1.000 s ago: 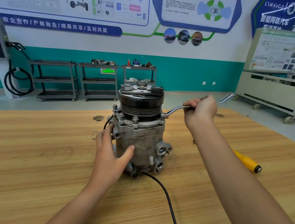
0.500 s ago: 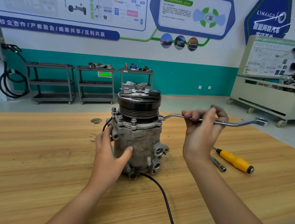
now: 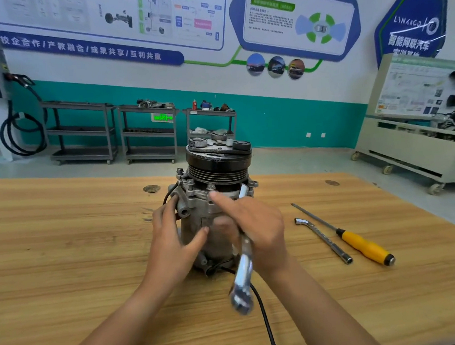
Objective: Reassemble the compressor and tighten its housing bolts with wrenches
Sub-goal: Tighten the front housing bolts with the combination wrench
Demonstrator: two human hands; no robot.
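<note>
A grey metal compressor (image 3: 197, 215) with a black pulley (image 3: 219, 163) on top stands upright in the middle of the wooden table (image 3: 64, 253). My left hand (image 3: 175, 239) rests spread against its housing on the left side. My right hand (image 3: 255, 224) grips the shaft of a chrome wrench (image 3: 244, 274) in front of the compressor, with the index finger stretched toward a flange bolt (image 3: 210, 186). The wrench's far end sits at a bolt on the right of the flange, and its near end points toward me, blurred.
A black cable (image 3: 265, 319) runs from the compressor base toward me. To the right on the table lie an L-shaped socket wrench (image 3: 324, 239) and a yellow-handled screwdriver (image 3: 363, 246). Metal carts (image 3: 149, 132) and a wheeled cabinet (image 3: 414, 141) stand beyond the table.
My right hand has swung the wrench handle from pointing right, round toward me in front of the compressor. My left hand has stayed on the housing.
</note>
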